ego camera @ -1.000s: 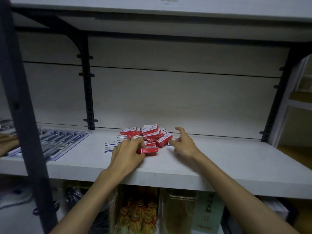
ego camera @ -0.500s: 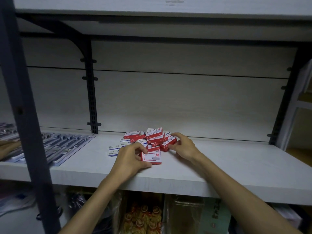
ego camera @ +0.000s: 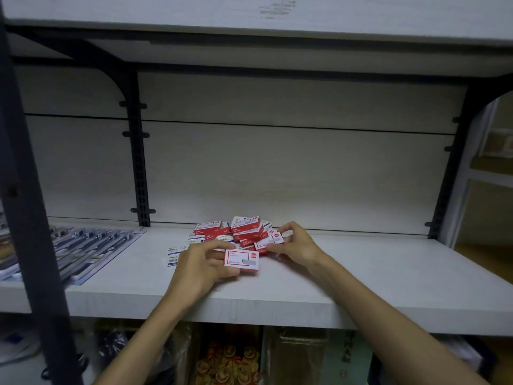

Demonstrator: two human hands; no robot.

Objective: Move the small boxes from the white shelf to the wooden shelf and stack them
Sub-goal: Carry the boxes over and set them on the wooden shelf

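Left hand (ego camera: 200,263): fingers curled round one red box (ego camera: 241,261), near white shelf (ego camera: 388,276) front edge.
Right hand (ego camera: 295,245): pinching a pile box (ego camera: 269,243).
Risk: loose pile (ego camera: 238,232) may topple.

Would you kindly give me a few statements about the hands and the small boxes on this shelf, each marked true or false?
1. The left hand holds a red and white box clear of the pile. True.
2. The right hand rests flat on bare shelf, away from the boxes. False: its fingers pinch a box at the pile's right edge.
3. The pile of small boxes sits on the white shelf. True.
4. The boxes are neatly stacked in one column. False: they lie in a loose jumble.
5. Blister packs lie to the left of the pile. True.
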